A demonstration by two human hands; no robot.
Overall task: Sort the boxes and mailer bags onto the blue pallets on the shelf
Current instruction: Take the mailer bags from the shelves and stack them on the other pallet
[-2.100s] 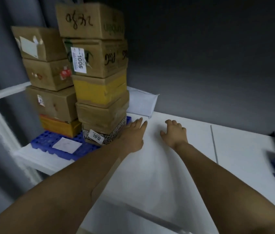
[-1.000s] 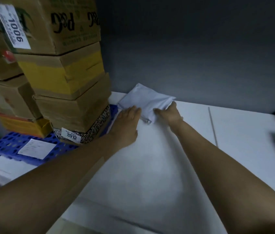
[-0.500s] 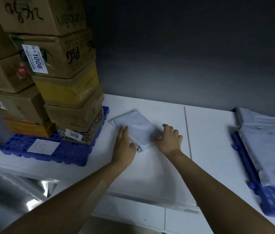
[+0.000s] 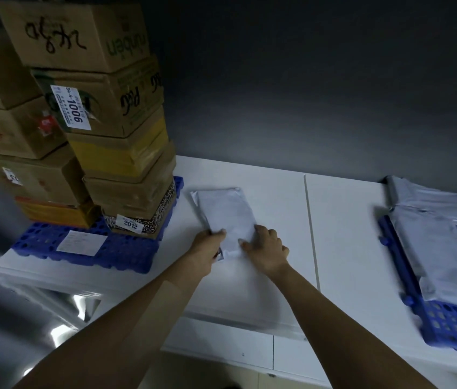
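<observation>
Mailer bag (image 4: pixel 226 213): pale grey, flat, oblong, wrinkled, lying mid-frame on white shelf (image 4: pixel 278 192) | our left hand (image 4: pixel 207 249) and right hand (image 4: pixel 268 249) each grip its near end.

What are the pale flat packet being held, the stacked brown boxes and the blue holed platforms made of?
Pale grey flat mailer bag: probably thin plastic film, slightly glossy, creased. Stacked brown boxes: matt cardboard, shown by folded flaps, tape and dented edges. Blue holed pallets: seemingly rigid moulded plastic, given uniform colour and regular holes.
</observation>
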